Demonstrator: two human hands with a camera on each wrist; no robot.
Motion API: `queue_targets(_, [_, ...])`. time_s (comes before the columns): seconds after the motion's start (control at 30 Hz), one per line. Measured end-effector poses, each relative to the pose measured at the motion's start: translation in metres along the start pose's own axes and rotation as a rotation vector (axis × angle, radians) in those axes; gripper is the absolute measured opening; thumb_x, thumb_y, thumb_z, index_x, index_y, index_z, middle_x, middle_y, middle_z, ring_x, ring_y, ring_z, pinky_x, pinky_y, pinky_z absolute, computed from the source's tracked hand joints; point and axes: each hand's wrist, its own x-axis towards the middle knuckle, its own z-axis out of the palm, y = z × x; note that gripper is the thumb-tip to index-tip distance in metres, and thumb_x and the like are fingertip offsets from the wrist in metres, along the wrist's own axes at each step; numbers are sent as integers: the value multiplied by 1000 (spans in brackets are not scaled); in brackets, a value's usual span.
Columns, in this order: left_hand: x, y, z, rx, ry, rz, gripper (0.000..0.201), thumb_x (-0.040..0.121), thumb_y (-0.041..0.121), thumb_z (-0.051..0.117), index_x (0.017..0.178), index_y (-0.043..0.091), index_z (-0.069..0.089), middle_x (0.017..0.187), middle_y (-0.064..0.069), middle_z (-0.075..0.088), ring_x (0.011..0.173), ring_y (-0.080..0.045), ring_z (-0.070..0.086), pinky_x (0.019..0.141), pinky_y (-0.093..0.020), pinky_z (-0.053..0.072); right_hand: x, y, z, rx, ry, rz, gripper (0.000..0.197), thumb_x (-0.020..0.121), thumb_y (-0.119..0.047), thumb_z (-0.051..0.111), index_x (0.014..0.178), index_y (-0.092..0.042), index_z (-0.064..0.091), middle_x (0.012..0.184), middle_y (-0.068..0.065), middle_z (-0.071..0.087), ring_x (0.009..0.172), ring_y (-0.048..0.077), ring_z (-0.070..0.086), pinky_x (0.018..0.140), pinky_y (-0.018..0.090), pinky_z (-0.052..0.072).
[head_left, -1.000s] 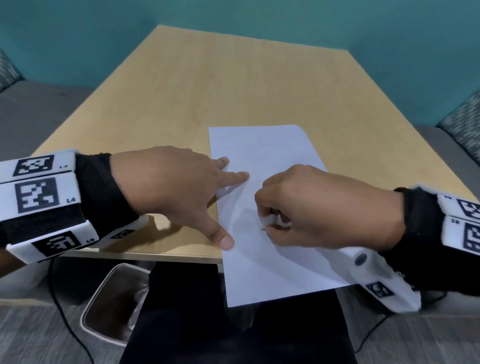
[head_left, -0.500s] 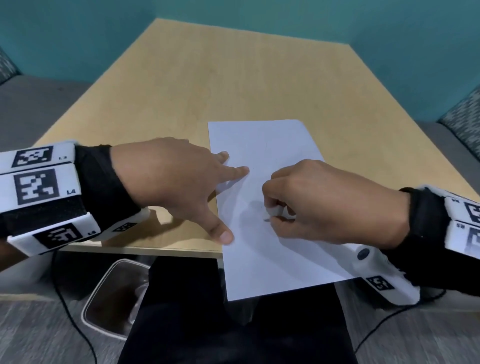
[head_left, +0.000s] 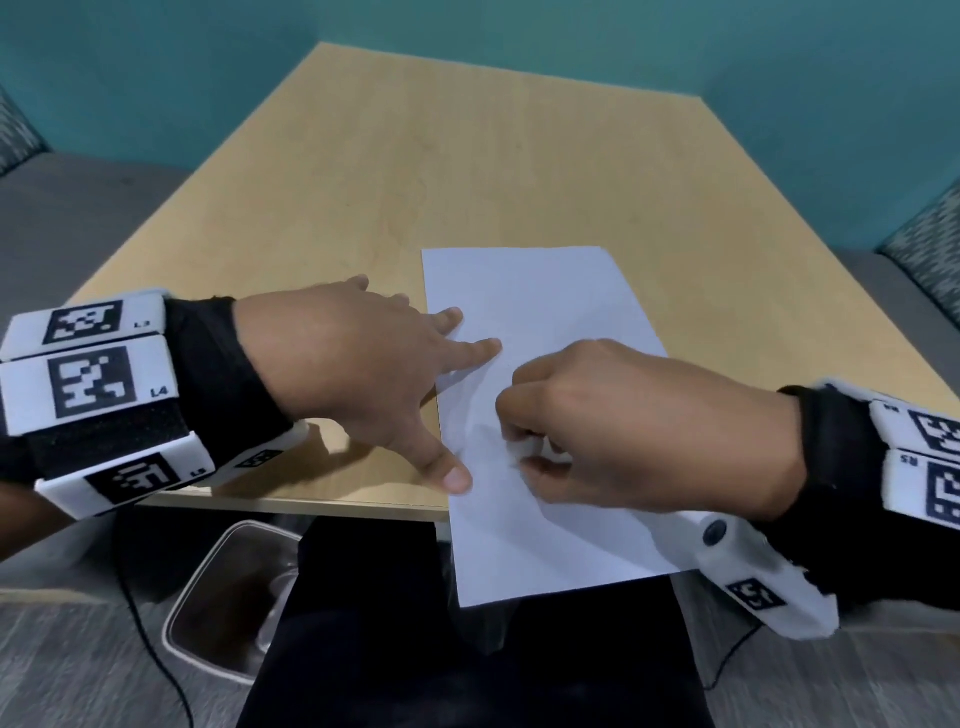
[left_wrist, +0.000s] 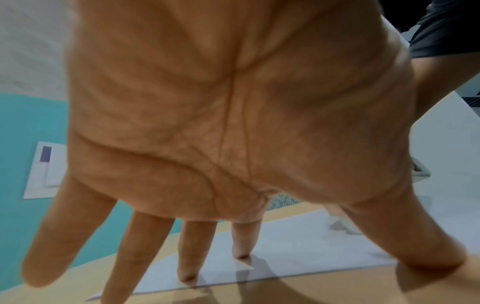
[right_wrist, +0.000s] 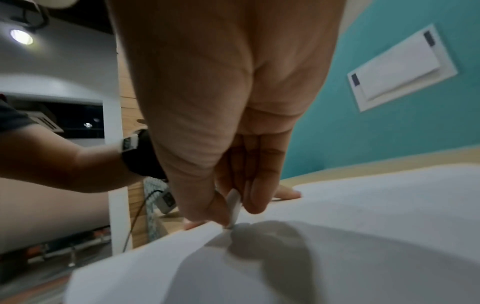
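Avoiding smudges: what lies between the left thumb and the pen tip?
Only bare paper, per head view, from the left hand to the pen in the right hand.

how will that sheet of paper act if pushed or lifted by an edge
Likely floppy: the sheet of paper is thin, its near end overhanging the table. Probably light and slide-prone on smooth wood: the left hand presses it flat while the right hand holds a white pen on it.

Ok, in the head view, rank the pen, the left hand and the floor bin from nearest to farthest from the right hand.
1. Pen: pinched in the right hand's grip.
2. Left hand: just to its left, pressing the paper's edge.
3. Bin: on the floor, lower left.
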Motion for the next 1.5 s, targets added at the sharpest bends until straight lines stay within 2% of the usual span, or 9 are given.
queue_targets(0.23, [-1,3,-4,-8,-20,-19,132,52,109,38,157,56,-24,176,8,-10,155,-38,30,125,-65,14,13,15,-6,25,43,75,12,91,-31,63,82,-25,58,84,-6,63,77,20,60,72,43,56])
queue_targets(0.37, [-1,3,-5,-7,-33,-20,134,49,109,35,157,56,-24,176,9,-11,154,-34,34,125,-65,16,7,1,0,3,-6,-18,10,92,-31,62,87,-22,62,87,-8,58,76,22,60,62,38,51])
queue_targets(0.53, [-2,1,-4,-21,-22,-13,133,52,110,36,158,55,-23,176,10,-7,147,-29,44,124,-65,19,14,16,-8,34,40,83,13,91,-31,64,82,-25,58,83,-6,63,77,20,59,72,41,55])
queue_targets(0.67, [-3,4,-7,-19,-50,-34,134,50,109,36,156,55,-25,175,11,-14,152,-32,37,126,-63,15,4,-4,2,53,-3,-14,11,90,-33,62,90,-23,64,84,-8,61,75,19,57,71,39,54])
queue_targets(0.87, [-4,3,-6,-16,-46,-30,132,54,109,37,157,54,-26,176,10,-11,147,-24,44,124,-63,19,0,11,-2,49,36,83,13,90,-36,64,89,-23,64,83,-8,61,77,17,58,73,39,54])
queue_targets(1.03, [-1,2,-5,-31,-45,-33,133,54,109,41,156,56,-25,175,11,-13,147,-25,44,124,-65,17,-10,4,3,72,31,23,14,94,-38,63,96,-25,67,86,-10,62,77,14,59,74,34,53])
queue_targets(1.23, [-3,-6,2,-87,-38,-7,129,56,109,45,154,61,-24,172,16,-20,157,-25,30,123,-72,9,-33,52,-7,321,306,252,23,85,-24,79,108,-24,78,82,-15,74,80,-1,70,78,16,54])
queue_targets(1.37, [-6,-9,-2,-58,-63,24,127,61,105,47,154,58,-27,171,18,-24,162,-20,13,128,-63,3,-49,63,4,378,268,290,22,84,-27,80,105,-28,79,82,-15,73,79,-1,71,73,10,52])
queue_targets(1.5, [-7,-13,-3,-37,-94,29,134,64,103,48,159,47,-28,169,20,-27,163,-15,1,130,-56,1,-55,62,17,350,237,270,18,87,-26,81,104,-30,78,89,-19,68,80,-2,70,75,13,53])
